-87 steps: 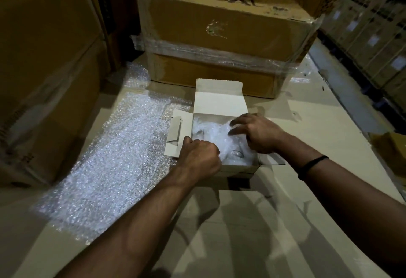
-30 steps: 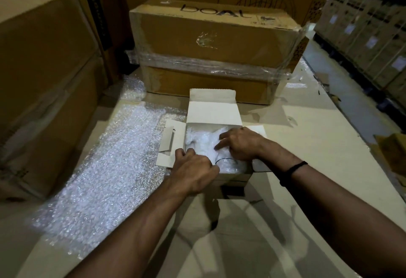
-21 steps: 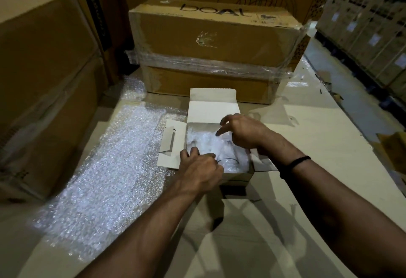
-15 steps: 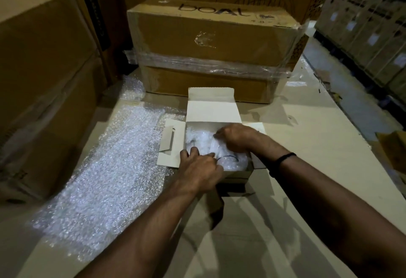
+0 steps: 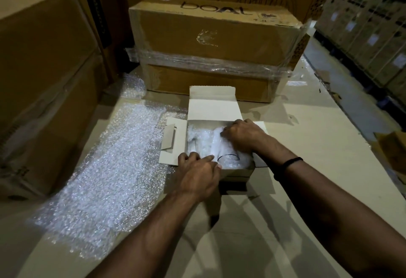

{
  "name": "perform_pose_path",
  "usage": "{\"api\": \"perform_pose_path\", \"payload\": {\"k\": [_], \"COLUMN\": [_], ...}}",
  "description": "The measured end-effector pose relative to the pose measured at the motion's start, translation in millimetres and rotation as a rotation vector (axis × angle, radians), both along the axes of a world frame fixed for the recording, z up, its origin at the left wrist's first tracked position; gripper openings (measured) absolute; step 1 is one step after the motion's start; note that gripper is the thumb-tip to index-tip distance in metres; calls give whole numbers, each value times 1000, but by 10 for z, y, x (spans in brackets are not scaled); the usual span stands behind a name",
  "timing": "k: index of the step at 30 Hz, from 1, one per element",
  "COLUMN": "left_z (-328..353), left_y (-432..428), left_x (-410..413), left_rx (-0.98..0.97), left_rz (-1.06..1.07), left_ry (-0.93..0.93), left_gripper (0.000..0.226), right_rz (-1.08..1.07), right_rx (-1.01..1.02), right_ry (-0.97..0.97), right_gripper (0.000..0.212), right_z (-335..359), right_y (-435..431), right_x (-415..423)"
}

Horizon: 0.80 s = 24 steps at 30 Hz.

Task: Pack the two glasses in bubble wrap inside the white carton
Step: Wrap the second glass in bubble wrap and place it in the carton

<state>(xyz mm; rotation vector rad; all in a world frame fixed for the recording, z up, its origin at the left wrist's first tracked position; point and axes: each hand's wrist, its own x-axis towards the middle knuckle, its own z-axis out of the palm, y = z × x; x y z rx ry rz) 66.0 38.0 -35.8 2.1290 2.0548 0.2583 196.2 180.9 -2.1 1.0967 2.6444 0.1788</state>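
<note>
Head camera: right hand [image 5: 241, 137] curls its fingers onto the bubble wrap [image 5: 202, 143] covering a glass [image 5: 228, 158] inside the white carton [image 5: 211, 108], mid-bench [image 5: 307, 178]; left hand [image 5: 197, 174] grips the carton's near rim. Brown box [image 5: 215, 36] behind reads "DOAL".

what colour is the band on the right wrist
The wristband is black; the head view shows it.

The white carton [image 5: 212, 110] sits open on the desk [image 5: 312, 150], lid flap raised at its far side, stuffed with crumpled bubble wrap [image 5: 198, 143]; one wrapped glass [image 5: 228, 159] shows its dark rim near the front
</note>
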Motion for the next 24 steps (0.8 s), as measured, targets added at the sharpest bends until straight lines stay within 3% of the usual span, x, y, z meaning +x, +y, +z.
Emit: {"api": "perform_pose_path", "payload": {"k": [3,8,14,17,20,24], "left_z": [-20,-119,-72,-57,-120,-118], "left_y": [-22,-151,-132,-164,-223,-153], "left_x": [-34,-20,-13,26,24,18], "left_rx": [32,280,111,157,321,296], "left_rz": [-26,-19,43,51,60,-50], "left_ry": [0,-71,45,15,-72,-135], "left_gripper": [48,39,46,41,33,37], "right_rz": [93,95,163,155,131,42], "right_rx": [75,-51,-16,-79,-100,-157], "right_ry": [133,-33,-43,-153,-196,35], "right_gripper": [51,45,47,39,36,58], "right_z": [53,-56,89,94,29,77], "right_y": [-175,-286,-408,-496,-461,-209], "right_x": [11,-27,-97,-119,-168,-135]}}
